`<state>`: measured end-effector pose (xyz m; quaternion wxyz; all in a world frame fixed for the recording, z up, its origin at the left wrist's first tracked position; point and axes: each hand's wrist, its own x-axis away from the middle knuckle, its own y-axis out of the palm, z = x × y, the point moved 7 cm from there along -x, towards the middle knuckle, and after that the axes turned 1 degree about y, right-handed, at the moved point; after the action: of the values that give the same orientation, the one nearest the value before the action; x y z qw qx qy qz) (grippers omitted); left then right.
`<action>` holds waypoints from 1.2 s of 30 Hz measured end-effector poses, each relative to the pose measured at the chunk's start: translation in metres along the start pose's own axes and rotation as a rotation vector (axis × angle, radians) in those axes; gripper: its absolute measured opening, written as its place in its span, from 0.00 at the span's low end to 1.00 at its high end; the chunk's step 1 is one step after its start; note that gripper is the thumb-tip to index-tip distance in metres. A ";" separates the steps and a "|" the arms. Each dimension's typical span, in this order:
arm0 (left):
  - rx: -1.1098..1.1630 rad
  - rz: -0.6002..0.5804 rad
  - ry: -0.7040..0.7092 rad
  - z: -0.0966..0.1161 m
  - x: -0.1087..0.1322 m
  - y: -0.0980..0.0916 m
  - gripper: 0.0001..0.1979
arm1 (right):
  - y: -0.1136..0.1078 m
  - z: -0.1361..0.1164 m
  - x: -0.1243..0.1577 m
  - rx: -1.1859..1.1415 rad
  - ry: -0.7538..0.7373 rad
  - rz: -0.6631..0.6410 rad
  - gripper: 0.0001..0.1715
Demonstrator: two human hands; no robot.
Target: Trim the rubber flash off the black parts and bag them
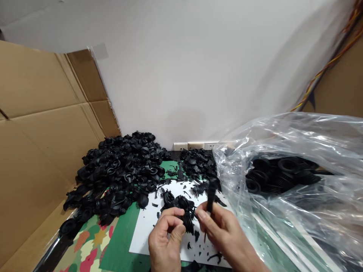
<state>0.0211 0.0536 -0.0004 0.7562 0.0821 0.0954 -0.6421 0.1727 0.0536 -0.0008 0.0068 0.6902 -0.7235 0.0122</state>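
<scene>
My left hand [167, 240] has its thumb and fingers closed on a black ribbed rubber bellows [188, 223], held above a white sheet [144, 238]. Just right of it, my right hand [222, 228] is wrapped round a slim black-handled tool [210, 196]. The tool's handle sticks up above the fist, and a thin tip shows below; its exact kind is unclear. Behind my hands, more black bellows [181, 202] lie on the sheet. Small black rubber scraps [196, 235] are scattered around them.
A large heap of black rubber parts [121, 166] lies at left beside a cardboard wall [48, 90]. A smaller dark pile [198, 160] sits at the back, near wall sockets [195, 146]. On the right, a clear plastic bag [235, 166] holds several black bellows [283, 170].
</scene>
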 end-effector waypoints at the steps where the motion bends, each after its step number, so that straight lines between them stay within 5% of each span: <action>1: 0.000 0.007 0.016 0.001 0.000 0.000 0.07 | 0.007 0.000 0.001 0.023 0.026 -0.040 0.19; 6: 0.032 0.044 0.008 -0.004 -0.004 -0.004 0.05 | 0.015 -0.001 0.001 0.107 0.083 -0.052 0.15; 14: 0.163 -0.001 -0.146 -0.018 -0.009 -0.003 0.08 | 0.006 0.027 -0.002 -0.076 0.166 0.065 0.18; 22: 0.152 -0.082 -0.211 -0.016 -0.009 0.003 0.10 | 0.020 0.035 0.002 -0.359 0.313 -0.014 0.20; 36: 0.168 -0.225 -0.291 -0.014 -0.005 0.016 0.12 | 0.029 0.017 0.005 -0.730 0.310 -0.148 0.21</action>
<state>0.0352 0.0643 -0.0124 0.6760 0.0401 -0.0601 -0.7333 0.1434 0.0495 -0.0178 0.3615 0.6827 -0.6190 -0.1418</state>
